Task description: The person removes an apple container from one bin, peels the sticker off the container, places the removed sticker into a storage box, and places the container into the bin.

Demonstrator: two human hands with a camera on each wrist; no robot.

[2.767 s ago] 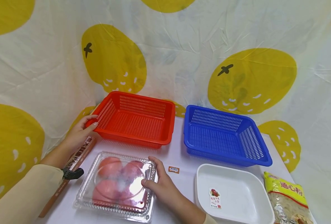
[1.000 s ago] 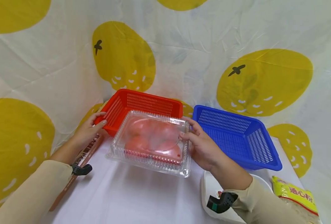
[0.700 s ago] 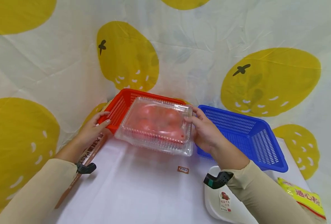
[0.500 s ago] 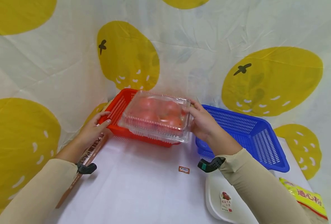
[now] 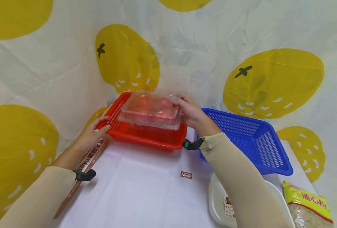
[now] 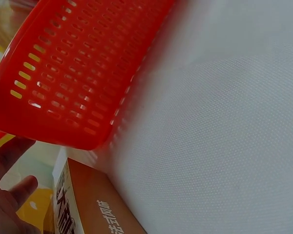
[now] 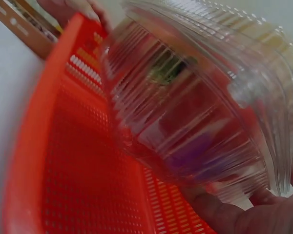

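A clear plastic clamshell box (image 5: 151, 118) with several red tomatoes (image 5: 143, 102) inside is held over the red basket (image 5: 145, 141), tilted, and covers much of its interior. My right hand (image 5: 192, 112) grips the box by its right end, thumb on top and fingers beneath. In the right wrist view, the box's ribbed side (image 7: 185, 107) hangs above the basket's perforated floor, and a green stalk shows through the plastic. At the basket's left front corner, my left hand (image 5: 91, 133) holds the rim.
A long pasta box (image 5: 85, 161) lies under my left forearm. To the right stand a blue basket (image 5: 242, 139) and a white tub (image 5: 217, 202), partly behind my right sleeve. A yellow macaroni bag (image 5: 308, 199) and a small orange packet (image 5: 186, 175) lie on the white tablecloth.
My right hand has lifted the tomato box from the table and carried it up, away from me, over the red basket. My left hand has stayed at the basket's corner.
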